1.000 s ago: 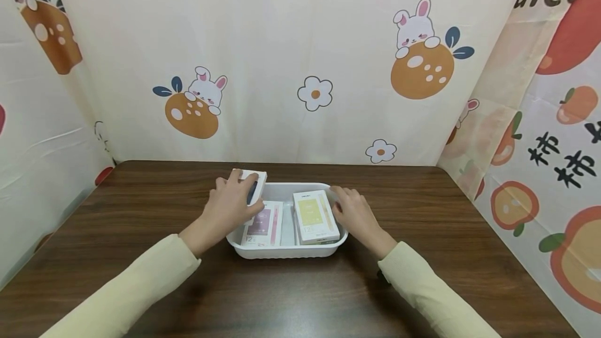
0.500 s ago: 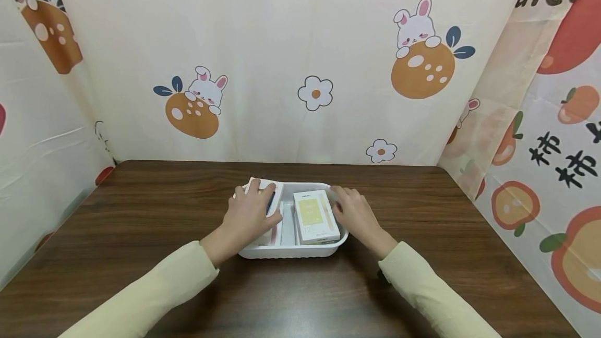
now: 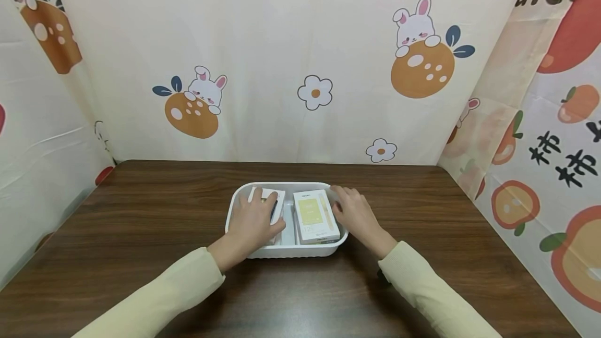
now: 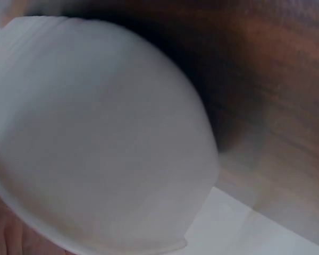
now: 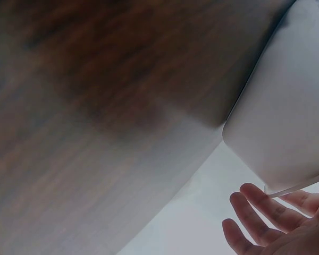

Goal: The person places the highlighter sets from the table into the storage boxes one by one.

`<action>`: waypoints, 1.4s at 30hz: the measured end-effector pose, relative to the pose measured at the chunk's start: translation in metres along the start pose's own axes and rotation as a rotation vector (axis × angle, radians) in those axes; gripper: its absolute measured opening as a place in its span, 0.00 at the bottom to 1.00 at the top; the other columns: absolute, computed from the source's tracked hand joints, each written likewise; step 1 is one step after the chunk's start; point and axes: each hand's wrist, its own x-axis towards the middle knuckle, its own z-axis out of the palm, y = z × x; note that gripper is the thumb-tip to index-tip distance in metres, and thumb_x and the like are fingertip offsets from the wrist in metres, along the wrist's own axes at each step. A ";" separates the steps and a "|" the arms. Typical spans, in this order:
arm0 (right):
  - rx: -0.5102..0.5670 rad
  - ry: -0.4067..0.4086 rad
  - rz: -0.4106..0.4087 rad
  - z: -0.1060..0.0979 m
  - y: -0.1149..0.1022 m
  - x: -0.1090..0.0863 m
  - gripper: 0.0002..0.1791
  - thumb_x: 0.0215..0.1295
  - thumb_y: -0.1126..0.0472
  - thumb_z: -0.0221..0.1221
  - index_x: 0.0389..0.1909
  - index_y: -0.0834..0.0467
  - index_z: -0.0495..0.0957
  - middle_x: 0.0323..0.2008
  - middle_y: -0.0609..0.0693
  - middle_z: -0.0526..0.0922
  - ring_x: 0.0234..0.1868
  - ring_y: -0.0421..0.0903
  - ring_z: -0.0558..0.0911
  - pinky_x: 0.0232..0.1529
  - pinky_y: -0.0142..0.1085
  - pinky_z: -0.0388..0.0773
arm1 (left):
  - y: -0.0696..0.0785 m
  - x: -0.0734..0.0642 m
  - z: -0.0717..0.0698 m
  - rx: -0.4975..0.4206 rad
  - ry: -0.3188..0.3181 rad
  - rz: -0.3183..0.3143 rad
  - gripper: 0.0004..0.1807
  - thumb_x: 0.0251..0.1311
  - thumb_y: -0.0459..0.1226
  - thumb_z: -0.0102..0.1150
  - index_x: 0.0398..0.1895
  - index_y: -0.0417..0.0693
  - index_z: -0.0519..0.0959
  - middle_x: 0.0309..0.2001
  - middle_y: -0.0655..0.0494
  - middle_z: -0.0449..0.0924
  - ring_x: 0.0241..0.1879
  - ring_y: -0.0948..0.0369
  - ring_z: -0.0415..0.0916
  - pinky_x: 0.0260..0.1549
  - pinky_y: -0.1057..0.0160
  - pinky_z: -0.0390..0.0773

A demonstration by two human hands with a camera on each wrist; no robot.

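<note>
A white plastic basket [image 3: 291,252] with rounded corners stands on the table; its outer wall [image 4: 106,133] fills much of the left wrist view. At its left side my left hand [image 3: 252,226] holds a white cardboard box [image 3: 280,200] with a dark blue panel, fingers over the top and thumb at the right edge. That box is low within the rim, above a purple-labelled box that is now mostly hidden. My right hand [image 3: 357,215] rests at the right rim, its outer fingers [image 5: 255,220] loosely straight in the right wrist view. Beside it lies a white box with a yellow label [image 3: 311,213].
The dark wooden table [image 3: 164,213] extends around the basket on all sides. Behind it hangs a cream cloth [image 3: 267,119] printed with rabbits, fruit and flowers. More printed cloth [image 3: 526,181] encloses the right side.
My left hand has moved right and down, carrying the blue-panelled box from over the basket's left rim into its left side. The purple-labelled box became covered. My right hand has stayed at the rim.
</note>
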 end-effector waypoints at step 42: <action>0.099 -0.025 -0.055 -0.014 0.015 -0.002 0.16 0.59 0.62 0.56 0.48 0.61 0.76 0.36 0.55 0.82 0.33 0.49 0.77 0.33 0.41 0.74 | -0.021 -0.007 -0.016 -0.094 0.015 0.019 0.25 0.56 0.48 0.56 0.54 0.47 0.72 0.52 0.41 0.72 0.49 0.39 0.70 0.39 0.42 0.73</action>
